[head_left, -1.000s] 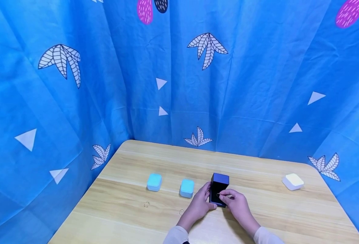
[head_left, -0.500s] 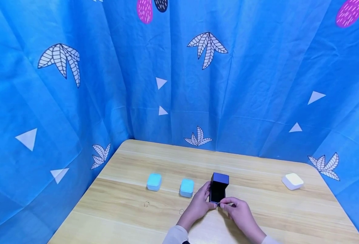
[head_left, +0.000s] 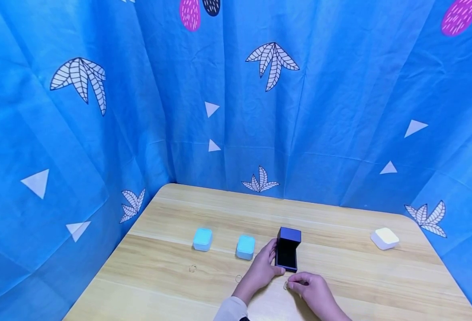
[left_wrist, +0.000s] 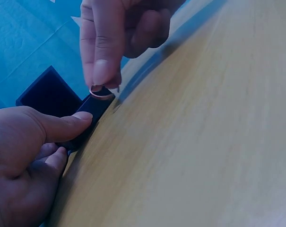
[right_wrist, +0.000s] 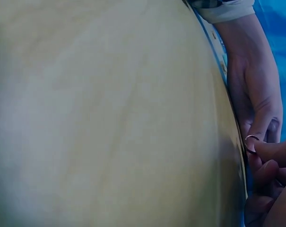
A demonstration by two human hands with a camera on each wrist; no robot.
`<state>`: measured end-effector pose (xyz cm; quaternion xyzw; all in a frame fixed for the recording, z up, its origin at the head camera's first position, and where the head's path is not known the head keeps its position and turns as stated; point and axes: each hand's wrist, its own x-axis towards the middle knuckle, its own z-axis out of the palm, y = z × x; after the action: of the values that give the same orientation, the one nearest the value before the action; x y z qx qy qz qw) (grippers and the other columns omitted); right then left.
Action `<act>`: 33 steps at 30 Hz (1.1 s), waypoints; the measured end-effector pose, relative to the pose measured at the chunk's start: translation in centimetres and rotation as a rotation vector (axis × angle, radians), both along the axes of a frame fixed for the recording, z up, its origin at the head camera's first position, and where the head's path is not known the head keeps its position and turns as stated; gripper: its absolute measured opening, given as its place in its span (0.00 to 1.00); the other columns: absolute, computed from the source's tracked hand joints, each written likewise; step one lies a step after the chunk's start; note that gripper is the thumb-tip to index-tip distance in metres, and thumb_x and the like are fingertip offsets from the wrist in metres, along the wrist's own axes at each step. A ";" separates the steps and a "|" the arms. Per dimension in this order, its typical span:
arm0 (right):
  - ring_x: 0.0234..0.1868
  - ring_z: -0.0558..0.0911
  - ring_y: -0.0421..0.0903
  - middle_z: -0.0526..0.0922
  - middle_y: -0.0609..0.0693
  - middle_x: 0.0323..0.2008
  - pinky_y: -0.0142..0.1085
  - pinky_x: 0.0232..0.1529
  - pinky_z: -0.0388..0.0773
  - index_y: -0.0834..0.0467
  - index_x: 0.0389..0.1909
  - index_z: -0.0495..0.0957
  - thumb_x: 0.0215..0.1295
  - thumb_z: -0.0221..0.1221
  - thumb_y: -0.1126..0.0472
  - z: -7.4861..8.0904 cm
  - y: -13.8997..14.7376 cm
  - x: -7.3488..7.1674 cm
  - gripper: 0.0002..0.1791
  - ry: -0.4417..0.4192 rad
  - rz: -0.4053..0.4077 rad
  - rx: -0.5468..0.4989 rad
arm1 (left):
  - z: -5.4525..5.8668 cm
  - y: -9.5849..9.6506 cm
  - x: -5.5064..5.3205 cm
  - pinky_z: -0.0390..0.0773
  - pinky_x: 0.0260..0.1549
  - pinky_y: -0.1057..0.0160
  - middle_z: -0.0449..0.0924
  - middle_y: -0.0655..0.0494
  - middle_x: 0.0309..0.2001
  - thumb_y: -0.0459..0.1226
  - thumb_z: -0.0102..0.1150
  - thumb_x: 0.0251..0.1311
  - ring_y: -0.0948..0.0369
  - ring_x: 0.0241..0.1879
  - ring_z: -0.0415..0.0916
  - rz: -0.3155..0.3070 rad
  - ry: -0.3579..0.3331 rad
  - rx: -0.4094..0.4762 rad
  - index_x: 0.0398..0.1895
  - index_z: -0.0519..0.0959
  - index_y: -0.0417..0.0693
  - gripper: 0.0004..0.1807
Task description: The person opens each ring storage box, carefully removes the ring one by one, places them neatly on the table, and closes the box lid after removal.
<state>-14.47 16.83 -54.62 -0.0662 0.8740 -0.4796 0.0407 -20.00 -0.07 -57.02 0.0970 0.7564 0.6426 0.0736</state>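
Note:
A dark blue ring box (head_left: 289, 235) stands with its lid raised on the table, its dark inside facing the person. My left hand (head_left: 262, 269) grips the box at its left side, thumb on the front edge, as the left wrist view also shows. Just in front of the box, my right hand (head_left: 313, 290) pinches a thin ring (head_left: 285, 286) between thumb and fingertips. That ring (left_wrist: 101, 96) hangs below the fingertips in the left wrist view. In the right wrist view the ring (right_wrist: 251, 138) shows at the thumb tip.
Two light blue boxes (head_left: 203, 239) (head_left: 245, 247) sit left of the ring box. One ring (head_left: 192, 269) lies at the left, another ring (head_left: 238, 278) beside the left wrist. A white box (head_left: 385, 238) stands far right. Blue curtain (head_left: 227, 89) hangs behind the table (head_left: 159, 285).
My right hand has drawn the ring from inside the box toward the person, past its front edge. The left hand and the box have stayed in place.

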 end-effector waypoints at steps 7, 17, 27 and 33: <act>0.36 0.79 0.31 0.85 0.38 0.30 0.28 0.39 0.76 0.50 0.28 0.85 0.54 0.67 0.56 -0.2 0.1 0.4 0.03 0.038 0.047 0.079 | 0.2 0.0 0.1 0.66 0.62 0.65 0.60 0.47 0.70 0.19 0.66 0.44 0.53 0.67 0.61 0.002 -0.007 0.002 0.73 0.57 0.49 0.50; 0.36 0.77 0.30 0.82 0.32 0.30 0.30 0.38 0.74 0.42 0.25 0.84 0.53 0.68 0.54 -0.2 -0.3 0.5 0.03 0.064 0.015 0.189 | 0.2 0.1 0.1 0.66 0.62 0.65 0.61 0.49 0.70 0.20 0.66 0.44 0.54 0.67 0.61 0.000 -0.008 0.001 0.72 0.57 0.52 0.50; 0.36 0.79 0.32 0.82 0.32 0.29 0.31 0.38 0.74 0.42 0.24 0.84 0.52 0.69 0.54 0.2 -0.5 0.9 0.03 0.062 -0.003 0.213 | 0.2 0.1 0.1 0.67 0.62 0.65 0.61 0.51 0.70 0.20 0.67 0.44 0.55 0.67 0.63 0.000 -0.011 0.004 0.72 0.58 0.52 0.50; 0.36 0.79 0.33 0.82 0.33 0.30 0.32 0.38 0.75 0.43 0.25 0.84 0.52 0.68 0.55 0.3 -0.6 1.0 0.03 0.072 -0.010 0.226 | 0.1 0.2 0.1 0.67 0.61 0.65 0.61 0.51 0.70 0.20 0.67 0.44 0.54 0.66 0.63 0.003 -0.006 -0.001 0.72 0.58 0.52 0.50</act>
<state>-13.48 16.25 -54.33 -0.0741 0.9237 -0.3756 0.0141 -19.85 0.09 -56.88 0.0938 0.7566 0.6427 0.0749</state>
